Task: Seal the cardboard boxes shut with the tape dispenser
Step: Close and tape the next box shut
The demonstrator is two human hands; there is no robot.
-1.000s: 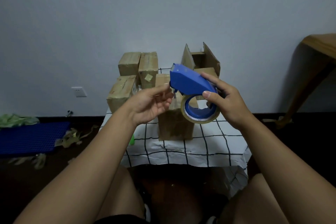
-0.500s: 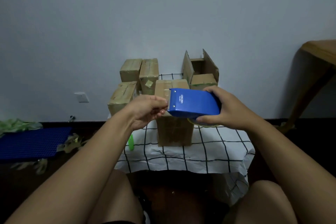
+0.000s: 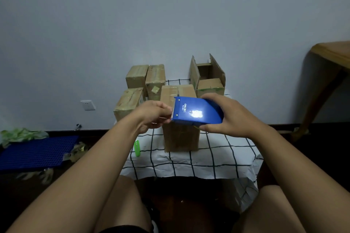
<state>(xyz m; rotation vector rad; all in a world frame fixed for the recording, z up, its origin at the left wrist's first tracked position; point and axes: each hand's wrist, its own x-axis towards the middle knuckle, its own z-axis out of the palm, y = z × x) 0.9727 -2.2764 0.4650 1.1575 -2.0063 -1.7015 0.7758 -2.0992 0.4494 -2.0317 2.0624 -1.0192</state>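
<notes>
1. The right hand (image 3: 230, 117) wraps its fingers round the blue tape dispenser (image 3: 197, 111) at the centre of the frame, held in the air just above the tall box (image 3: 180, 119) on the desk (image 3: 189, 161).
2. The left hand (image 3: 153, 116) has its fingers pressed together at the dispenser's toothed edge, apparently pinching the tape end (the tape itself is too thin to make out).
3. Risk: if the pinch slips, the tape end may snap back onto the roll or fold onto itself.
4. Risk: the fingertips sit right at the cutting teeth, so a sharp pull could nick them.
5. Risk: pressing down off-centre may tip the tall box towards the open box (image 3: 208, 79) in the upper right of the desk.
</notes>
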